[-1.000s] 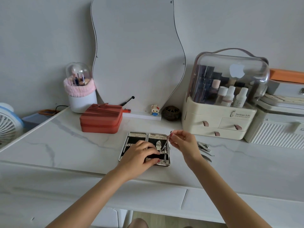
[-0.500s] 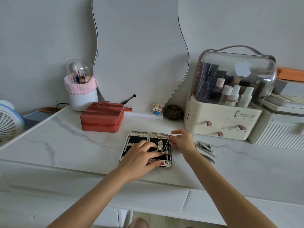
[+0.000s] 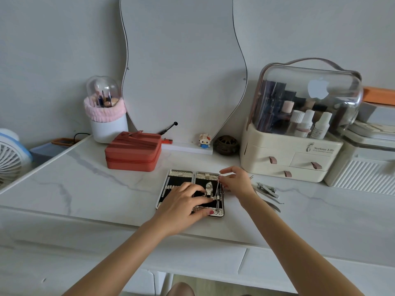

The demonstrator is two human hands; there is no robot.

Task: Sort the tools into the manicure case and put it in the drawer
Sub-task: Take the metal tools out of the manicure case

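Note:
The manicure case [image 3: 180,174] lies open flat on the marble table, silver-rimmed with black lining and several tools in its loops. My left hand [image 3: 183,200] presses down on the case's middle and front, thumb at the front rim. My right hand [image 3: 236,183] pinches a thin metal tool [image 3: 218,190] at its top end, the tool's lower part reaching into the loops at the right half of the case. Loose tools [image 3: 267,189], nail clippers and thin picks, lie on the table just right of my right wrist.
A red zip case [image 3: 133,152] sits behind the manicure case to the left. A cream cosmetics organiser [image 3: 286,159] with small drawers stands at the back right, a white ribbed box [image 3: 361,171] beside it. A mirror, brush holder [image 3: 105,122] and fan [image 3: 10,154] line the back and left.
My right hand has come down from above the case and lowered the thin tool into the right half's loops. My left hand has stayed pressed on the case.

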